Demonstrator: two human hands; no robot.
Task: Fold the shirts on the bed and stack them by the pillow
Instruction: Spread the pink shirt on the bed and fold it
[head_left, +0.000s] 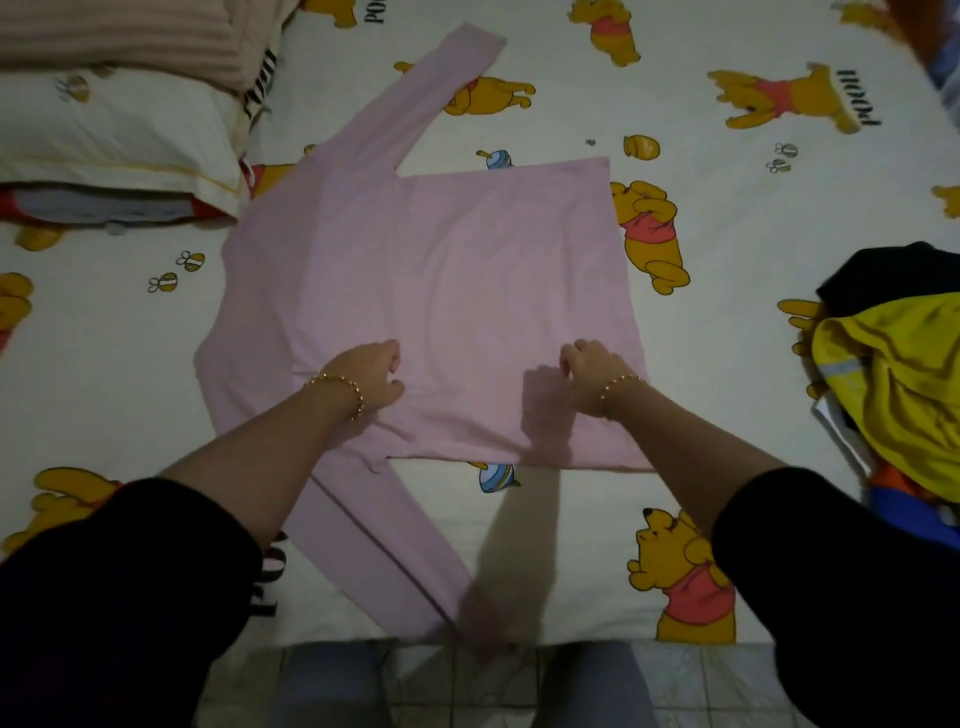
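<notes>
Nothing here is a true container. The bed (571, 545), under its bear-printed sheet, carries it all, and the pillow (104, 135), well off to the left of the fingers and farther away, bears a folded beige cloth (119, 36) on top. To the right of the fingers, apart from them, a heap of clothes (904, 374) in yellow, black and blue sits near the bed's right side. The pink shirt (431, 270) lies flat between the two, straight under and beyond the fingers, shoulders toward the pillow and hem toward the heap. One sleeve (431, 88) reaches away past the fingers. The other sleeve (384, 545) runs back toward the person, its cuff at the bed's near edge, where tiled floor (701, 686) shows. Bare sheet lies open between the shirt's near edge and the bed's edge, and between hem and heap. Both forearms stretch forward from dark sleeves (119, 597), a gold bracelet (337, 387) on each wrist. The left hand (371, 376) rests on the shirt's near part, fingers curled and thumb pinching the cloth, which creases there. The right hand (592, 371) sits just inside the hem corner, knuckles up, fingers curled down onto the fabric. I cannot tell whether it has hold of any.
</notes>
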